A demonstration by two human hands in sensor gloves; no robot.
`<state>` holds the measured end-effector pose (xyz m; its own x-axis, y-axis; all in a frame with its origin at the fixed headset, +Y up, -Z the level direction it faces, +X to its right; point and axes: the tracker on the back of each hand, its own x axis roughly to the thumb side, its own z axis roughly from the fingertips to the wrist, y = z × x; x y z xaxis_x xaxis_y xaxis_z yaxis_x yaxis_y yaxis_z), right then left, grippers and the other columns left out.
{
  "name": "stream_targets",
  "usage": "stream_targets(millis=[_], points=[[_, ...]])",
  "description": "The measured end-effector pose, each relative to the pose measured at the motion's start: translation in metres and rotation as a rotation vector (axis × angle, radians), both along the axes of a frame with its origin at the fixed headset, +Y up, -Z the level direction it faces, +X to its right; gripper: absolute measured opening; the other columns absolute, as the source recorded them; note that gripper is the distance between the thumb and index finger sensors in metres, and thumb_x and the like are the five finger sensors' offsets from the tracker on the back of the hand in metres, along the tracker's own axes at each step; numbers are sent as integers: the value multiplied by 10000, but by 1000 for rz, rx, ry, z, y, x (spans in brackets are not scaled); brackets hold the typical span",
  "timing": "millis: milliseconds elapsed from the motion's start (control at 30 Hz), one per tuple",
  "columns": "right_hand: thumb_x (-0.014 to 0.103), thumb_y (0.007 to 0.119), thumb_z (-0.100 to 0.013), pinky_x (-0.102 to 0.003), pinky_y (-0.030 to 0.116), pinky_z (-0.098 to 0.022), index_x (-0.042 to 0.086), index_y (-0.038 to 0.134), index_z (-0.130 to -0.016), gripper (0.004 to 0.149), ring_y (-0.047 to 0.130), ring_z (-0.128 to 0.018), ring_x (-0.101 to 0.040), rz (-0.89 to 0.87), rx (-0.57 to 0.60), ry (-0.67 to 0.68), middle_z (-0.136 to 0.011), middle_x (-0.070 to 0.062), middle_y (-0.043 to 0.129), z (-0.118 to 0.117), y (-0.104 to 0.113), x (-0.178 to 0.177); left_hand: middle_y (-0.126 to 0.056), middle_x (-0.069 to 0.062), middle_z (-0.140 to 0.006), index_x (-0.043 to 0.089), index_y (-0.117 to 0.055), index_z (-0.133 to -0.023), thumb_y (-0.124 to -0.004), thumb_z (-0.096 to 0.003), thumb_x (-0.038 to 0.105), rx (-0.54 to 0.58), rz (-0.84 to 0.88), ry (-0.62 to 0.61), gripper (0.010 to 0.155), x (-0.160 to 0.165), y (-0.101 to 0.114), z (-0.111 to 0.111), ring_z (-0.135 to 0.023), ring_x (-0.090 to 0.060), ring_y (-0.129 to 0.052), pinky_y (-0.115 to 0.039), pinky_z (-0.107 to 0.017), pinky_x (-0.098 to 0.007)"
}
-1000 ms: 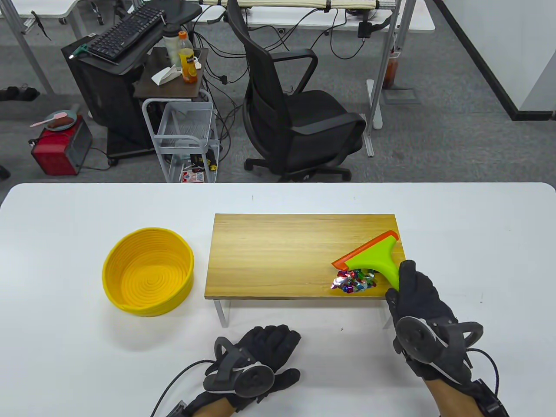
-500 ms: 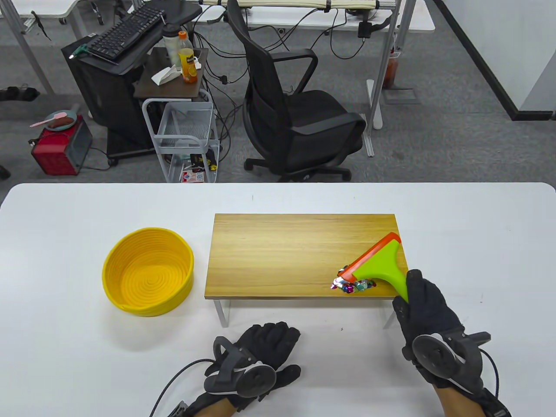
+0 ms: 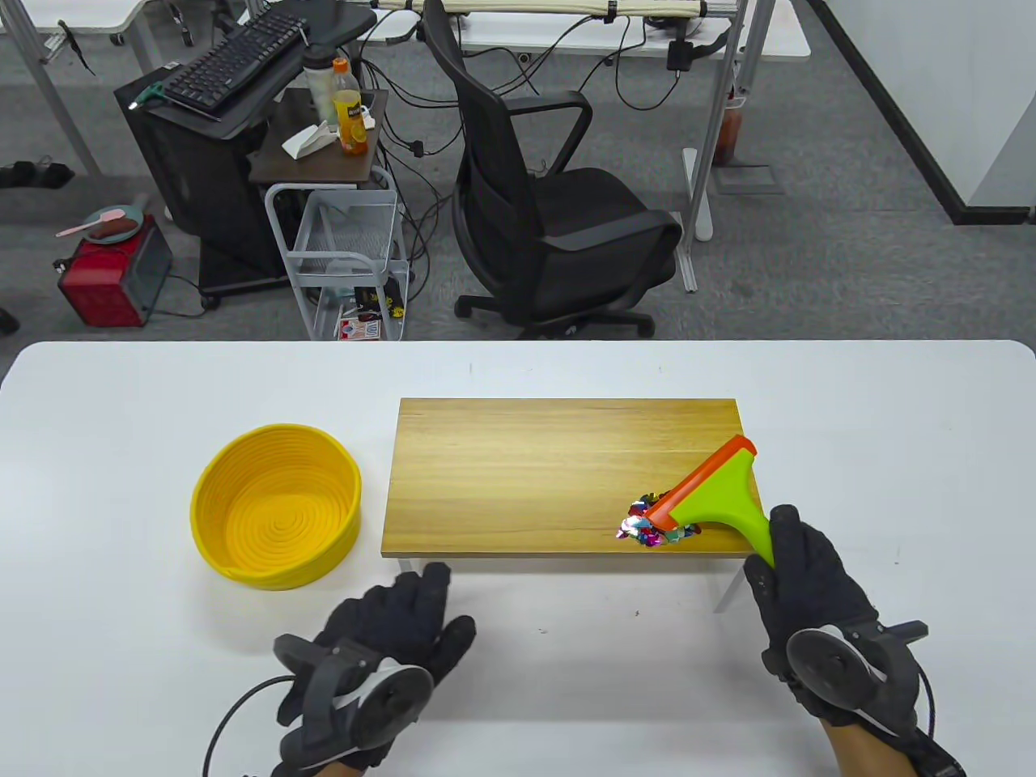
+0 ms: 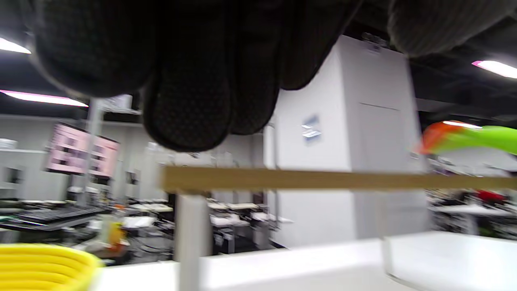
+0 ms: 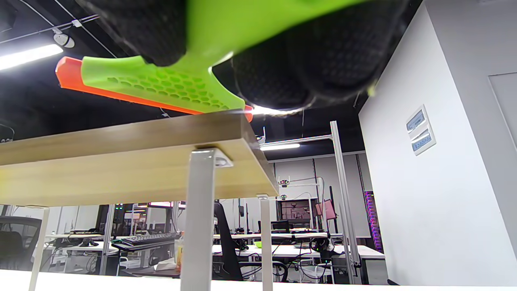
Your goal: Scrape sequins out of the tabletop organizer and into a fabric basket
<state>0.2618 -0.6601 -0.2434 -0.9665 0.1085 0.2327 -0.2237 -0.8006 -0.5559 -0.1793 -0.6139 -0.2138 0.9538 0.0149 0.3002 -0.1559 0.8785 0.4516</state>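
Note:
A wooden tabletop organizer (image 3: 526, 477) on white legs stands mid-table. A pile of coloured sequins (image 3: 651, 526) lies near its front right corner. My right hand (image 3: 809, 591) grips the handle of a green scraper with an orange blade (image 3: 712, 490); the blade rests over the pile. The scraper also shows in the right wrist view (image 5: 161, 81) above the organizer edge (image 5: 121, 161). The yellow fabric basket (image 3: 275, 506) sits left of the organizer and is empty. My left hand (image 3: 380, 639) is off the table in front of the organizer, fingers extended, holding nothing.
The white table (image 3: 121, 647) stretches around. Behind its far edge stand an office chair (image 3: 550, 210), a wire cart (image 3: 344, 251) and desks. In the left wrist view the organizer edge (image 4: 323, 180), its leg (image 4: 188, 238) and the basket rim (image 4: 44, 266) show.
My left hand has moved left and forward, toward the gap between basket and organizer. My right hand has drawn the scraper back and right, its blade now lying across the sequin pile.

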Motion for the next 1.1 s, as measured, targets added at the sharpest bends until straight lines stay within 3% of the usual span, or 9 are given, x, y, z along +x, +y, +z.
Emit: stream_targets(millis=[167, 300, 433, 533, 733, 1100], points=[[403, 735, -601, -354, 875, -426, 58, 504, -1095, 646, 953, -624, -311, -7, -5, -5, -970, -209, 712, 1, -1, 6, -1050, -162, -640, 131, -838, -826, -721, -454, 633, 55, 81, 272, 635, -48, 4, -13, -358, -335, -1079, -909, -231, -494], [404, 736, -601, -355, 876, -426, 58, 507, -1095, 645, 955, -623, -311, -5, -10, -7, -970, -208, 714, 3, -4, 12, -1050, -155, -638, 131, -821, -841, -710, -459, 644, 61, 31, 596, 649, -83, -4, -26, -355, -327, -1079, -910, -226, -486], [404, 736, -601, -356, 877, -426, 59, 508, -1095, 644, 955, -624, -312, -8, -17, -11, -970, -207, 714, 4, -7, 15, -1021, -196, -697, 120, -758, -905, -691, -457, 678, -68, 37, 773, 718, -107, -16, -40, -394, -363, -1071, -899, -245, -510], [404, 734, -601, -356, 877, -427, 58, 508, -1094, 644, 955, -625, -311, -11, -20, -10, -970, -207, 715, 3, -7, 16, -978, -216, -783, 113, -659, -972, -647, -453, 719, -209, -50, 893, 798, -119, -29, -54, -455, -390, -1064, -898, -268, -524], [406, 736, -600, -357, 877, -427, 60, 511, -1094, 643, 957, -624, -312, -9, -20, -6, -968, -207, 719, 5, -7, 15, -879, -265, -886, 65, -474, -1021, -618, -453, 737, -491, -11, 983, 891, -140, -59, -76, -557, -440, -1031, -886, -305, -547], [405, 737, -600, -359, 876, -429, 57, 511, -1094, 645, 956, -626, -315, -18, -29, -10, -968, -208, 718, 5, -9, 18, -979, -221, -745, -4, -318, -983, -618, -456, 721, -673, 154, 1056, 945, -161, -93, -92, -458, -381, -1087, -914, -242, -507]])
